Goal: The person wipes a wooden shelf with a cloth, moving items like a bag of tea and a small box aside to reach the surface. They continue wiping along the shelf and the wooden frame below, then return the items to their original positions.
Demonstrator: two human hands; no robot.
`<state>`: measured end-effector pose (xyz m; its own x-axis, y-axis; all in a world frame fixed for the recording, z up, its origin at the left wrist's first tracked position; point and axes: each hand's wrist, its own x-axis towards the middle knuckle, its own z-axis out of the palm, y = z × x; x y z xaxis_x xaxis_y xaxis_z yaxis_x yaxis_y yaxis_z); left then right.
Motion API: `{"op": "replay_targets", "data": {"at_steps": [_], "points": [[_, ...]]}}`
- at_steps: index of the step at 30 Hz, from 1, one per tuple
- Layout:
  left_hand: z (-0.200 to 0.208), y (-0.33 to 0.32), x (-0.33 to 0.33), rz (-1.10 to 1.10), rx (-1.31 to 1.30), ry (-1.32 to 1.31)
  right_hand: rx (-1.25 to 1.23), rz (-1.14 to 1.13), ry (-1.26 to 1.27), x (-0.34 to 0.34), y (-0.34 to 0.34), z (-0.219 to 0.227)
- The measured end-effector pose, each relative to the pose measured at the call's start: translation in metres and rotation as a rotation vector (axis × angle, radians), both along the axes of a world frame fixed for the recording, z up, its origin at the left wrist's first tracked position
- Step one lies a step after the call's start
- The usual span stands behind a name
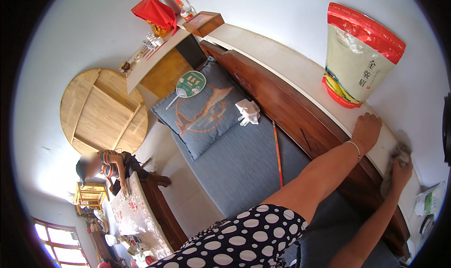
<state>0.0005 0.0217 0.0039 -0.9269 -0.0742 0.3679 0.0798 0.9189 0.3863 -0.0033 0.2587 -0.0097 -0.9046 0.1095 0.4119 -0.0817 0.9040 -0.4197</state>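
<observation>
Cloth (400, 151), grey and bunched, is being pinched in the right hand (402, 170) at the pale ledge (282, 61), farther from the bag (358, 56) than the left hand (367, 131) in the head view. That left hand is resting just beside the bag's bottom edge, its fingers curling; I cannot tell whether they are gripping anything. Red and cream, the bag is standing on the ledge. Left of the bag, a fan (191, 84) is lying on a blue pillow (202, 115).

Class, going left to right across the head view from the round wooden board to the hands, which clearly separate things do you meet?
Round wooden board, green fan, crumpled white item, reddish stick, left hand, right hand.
</observation>
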Motion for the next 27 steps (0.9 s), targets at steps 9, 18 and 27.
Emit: {"op": "replay_targets", "data": {"at_steps": [9,18,27], "points": [[-0.003,-0.007,0.004,0.001,-0.014,0.042,-0.072,0.121,-0.087,0.014,-0.062,0.033],[-0.013,-0.010,-0.015,-0.037,-0.091,0.143,-0.058,-0.171,-0.071,0.042,0.082,0.034],[0.005,0.000,0.001,-0.020,-0.213,0.126,-0.005,-0.100,0.118,0.036,-0.007,0.035]]}}
